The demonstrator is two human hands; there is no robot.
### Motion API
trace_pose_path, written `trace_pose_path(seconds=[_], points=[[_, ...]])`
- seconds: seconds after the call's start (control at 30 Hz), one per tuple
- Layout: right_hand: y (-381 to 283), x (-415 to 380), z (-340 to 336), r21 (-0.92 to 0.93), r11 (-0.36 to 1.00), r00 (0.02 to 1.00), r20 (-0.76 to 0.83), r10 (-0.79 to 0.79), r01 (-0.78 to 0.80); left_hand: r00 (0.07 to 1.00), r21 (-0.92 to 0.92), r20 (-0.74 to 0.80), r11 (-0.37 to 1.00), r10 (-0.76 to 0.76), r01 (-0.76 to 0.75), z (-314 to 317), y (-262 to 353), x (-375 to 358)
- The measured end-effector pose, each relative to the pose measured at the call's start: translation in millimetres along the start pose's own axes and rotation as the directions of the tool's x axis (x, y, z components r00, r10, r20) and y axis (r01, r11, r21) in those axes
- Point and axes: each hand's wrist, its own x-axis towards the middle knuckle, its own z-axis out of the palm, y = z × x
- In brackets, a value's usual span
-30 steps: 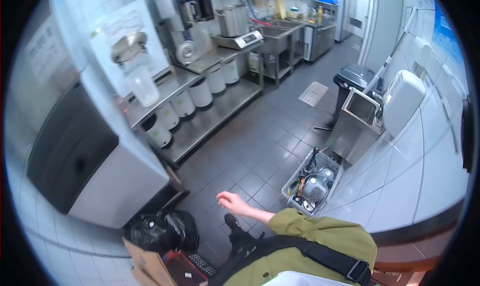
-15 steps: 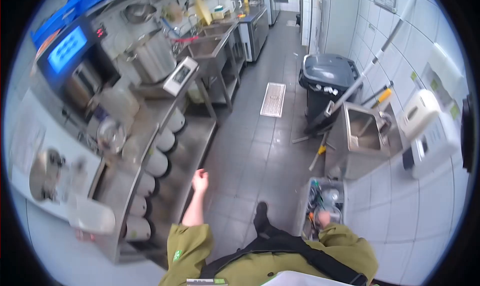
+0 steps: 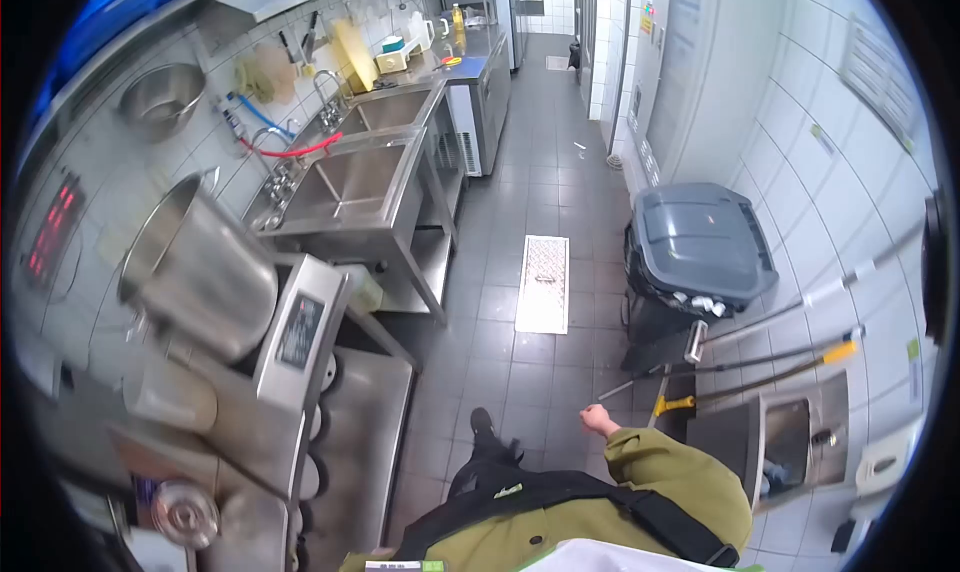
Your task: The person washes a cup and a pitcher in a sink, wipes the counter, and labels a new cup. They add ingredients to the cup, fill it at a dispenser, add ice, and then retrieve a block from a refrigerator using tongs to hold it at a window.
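Head: right hand [image 3: 597,420] (above tiled floor [image 3: 495,297])

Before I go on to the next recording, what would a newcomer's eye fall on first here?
Probably the large steel pot at the left, with a red-lit display farther left. Next might come the grey-lidded bin at the right and the bright metal plate set in the middle of the floor. Low in the picture, the person's right hand stands out against the dark tiles.
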Motion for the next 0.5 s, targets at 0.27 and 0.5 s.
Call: trace_pose_path(seconds=[0.27,0.5], points=[[-88,73,-43,0.560,0.634,0.829,0.200,0.522,-0.534,0.255,-0.369,-0.228,0.159,0.940,-0.916,-206,703,-75],[-33,177,-115,-0.542,0.798,0.917,0.116,0.382,-0.264,-0.808,0.104,-0.588,-0.994,-0.041,-0.026,-405,978,-271]])
